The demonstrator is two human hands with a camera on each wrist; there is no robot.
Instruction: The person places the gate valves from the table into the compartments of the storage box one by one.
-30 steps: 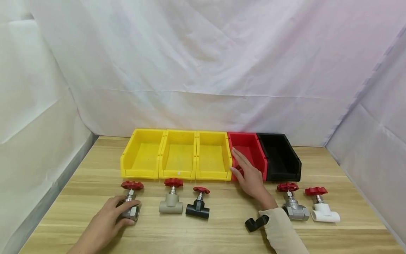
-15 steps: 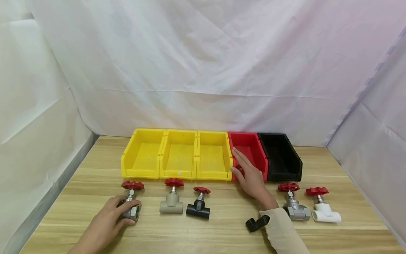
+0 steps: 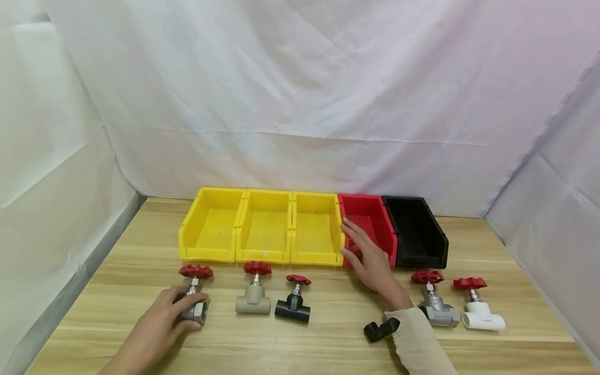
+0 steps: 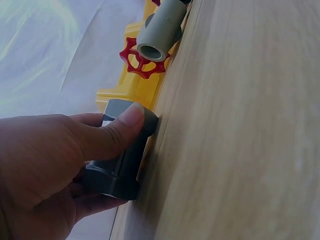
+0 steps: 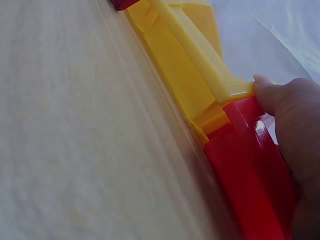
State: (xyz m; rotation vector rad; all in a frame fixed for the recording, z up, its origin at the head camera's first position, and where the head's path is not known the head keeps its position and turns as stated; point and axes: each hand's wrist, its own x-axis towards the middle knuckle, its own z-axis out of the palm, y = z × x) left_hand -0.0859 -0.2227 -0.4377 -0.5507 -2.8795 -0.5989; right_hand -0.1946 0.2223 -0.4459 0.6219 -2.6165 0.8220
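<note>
On the left of the table, my left hand [image 3: 161, 320] grips the body of a metal gate valve [image 3: 199, 312] with a red handwheel at the far end. The left wrist view shows the thumb laid over the grey valve body [image 4: 107, 177], with fingers round its other side. My right hand [image 3: 372, 265] rests at the front of the red bin [image 3: 367, 205], fingers stretched along the wall beside the neighbouring yellow bin [image 3: 313, 221]. Seen from the right wrist, the thumb [image 5: 270, 95] touches the corner where the bins meet. The hand hides part of the red bin's inside.
Left of these stand two more yellow bins [image 3: 215, 255]; a black bin [image 3: 414, 229] ends the row. In front lie a beige valve [image 3: 253, 302], a black valve [image 3: 292, 310], another metal valve [image 3: 438, 312] and a white valve [image 3: 483, 317]. A black device [image 3: 380, 329] sits at the right wrist.
</note>
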